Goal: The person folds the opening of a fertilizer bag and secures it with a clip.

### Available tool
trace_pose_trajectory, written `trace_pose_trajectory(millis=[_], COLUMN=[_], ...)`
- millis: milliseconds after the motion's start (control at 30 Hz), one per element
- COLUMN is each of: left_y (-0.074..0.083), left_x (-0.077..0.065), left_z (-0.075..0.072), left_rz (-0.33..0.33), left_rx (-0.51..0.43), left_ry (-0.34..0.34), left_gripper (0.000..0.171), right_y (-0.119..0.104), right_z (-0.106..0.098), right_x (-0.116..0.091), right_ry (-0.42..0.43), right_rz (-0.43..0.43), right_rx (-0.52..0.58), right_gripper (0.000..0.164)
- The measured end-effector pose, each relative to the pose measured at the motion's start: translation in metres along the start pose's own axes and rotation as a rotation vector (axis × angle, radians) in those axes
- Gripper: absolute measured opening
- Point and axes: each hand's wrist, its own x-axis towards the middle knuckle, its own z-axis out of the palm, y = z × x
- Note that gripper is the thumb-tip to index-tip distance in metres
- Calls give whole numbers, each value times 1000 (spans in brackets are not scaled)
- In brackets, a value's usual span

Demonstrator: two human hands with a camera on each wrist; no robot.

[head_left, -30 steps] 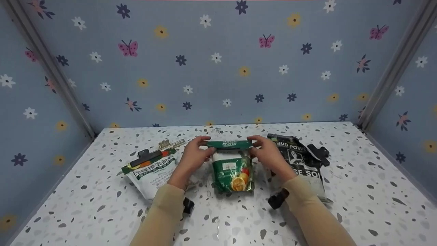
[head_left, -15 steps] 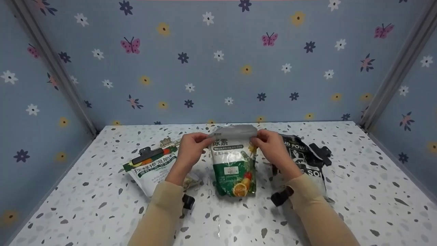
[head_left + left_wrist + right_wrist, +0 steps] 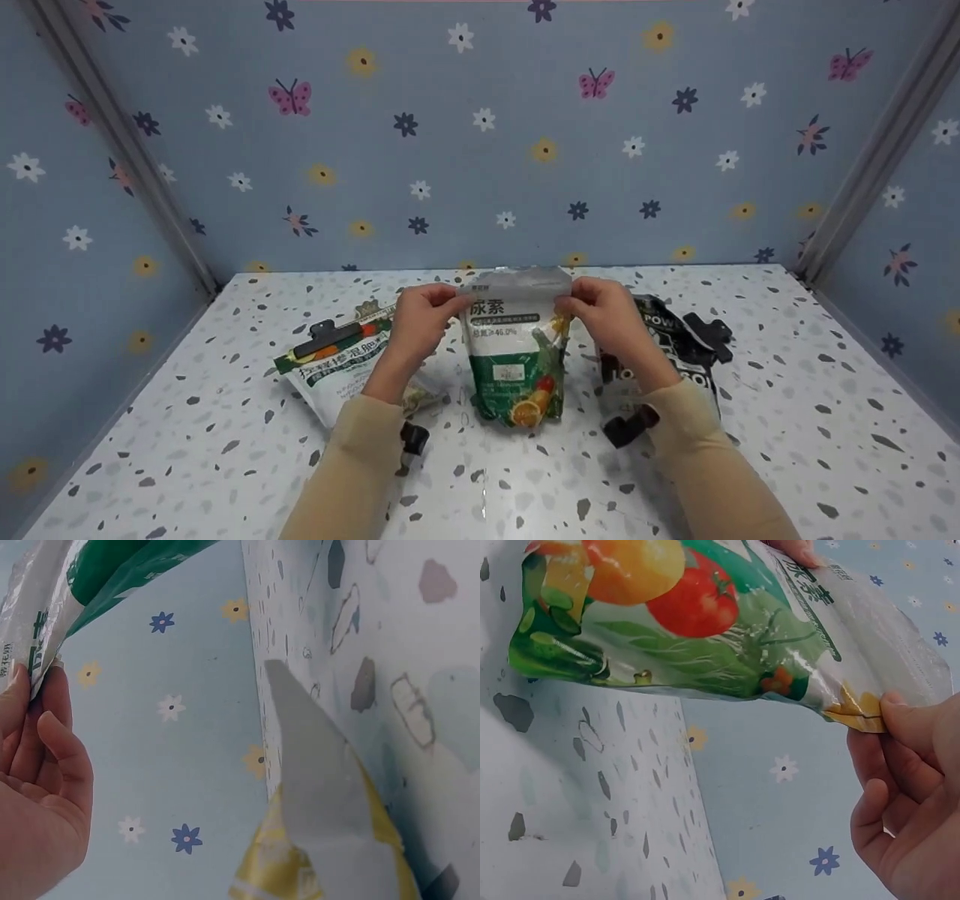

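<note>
In the head view, a white and green fertilizer bag (image 3: 510, 360) with fruit and vegetable pictures stands upright mid-table, its silvery top (image 3: 525, 280) unfolded and raised. My left hand (image 3: 421, 319) pinches the bag's upper left edge between thumb and fingers. At the upper right edge, my right hand (image 3: 609, 315) pinches it the same way. The right wrist view has the right hand (image 3: 915, 787) with its thumb on the bag's yellow-printed corner. From the left wrist, the left hand (image 3: 45, 787) grips the opposite corner beside the green print.
To the left lies a white fertilizer bag (image 3: 337, 382) with a black clip (image 3: 328, 339) across its top. On the right, a black soil bag (image 3: 664, 349), partly behind the right forearm, carries another black clip (image 3: 709, 336). A flower-patterned wall (image 3: 480, 165) rises behind the speckled table (image 3: 525, 487).
The middle bag's folded green top has been turned up and spread, showing the front lettering and silvery top. Both hands have shifted their pinch to the side edges and pulled the bag taller.
</note>
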Motion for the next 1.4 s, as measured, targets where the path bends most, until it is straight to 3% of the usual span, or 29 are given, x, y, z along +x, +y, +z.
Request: trace_pose_trajectory(millis=[400, 633, 900, 1067, 1400], left_y=[9, 10, 3, 2, 7], left_x=[-4, -3, -1, -2, -5], left_z=[-6, -8, -12, -15, -15], left_rz=[17, 83, 128, 134, 146], left_rx=[39, 25, 12, 74, 98], left_ry=[-15, -38, -112, -173, -273], left_gripper=[20, 19, 12, 10, 35], right_y=[-9, -10, -9, -9, -10], right_z=[-7, -10, -15, -16, -21], right_x=[-2, -3, -2, -2, -3], right_ry=[-5, 0, -75, -106, -166], right_rz=[9, -25, -7, 9, 45], right_rx=[-8, -28, -28, -32, 10], right_gripper=[13, 15, 14, 17, 21])
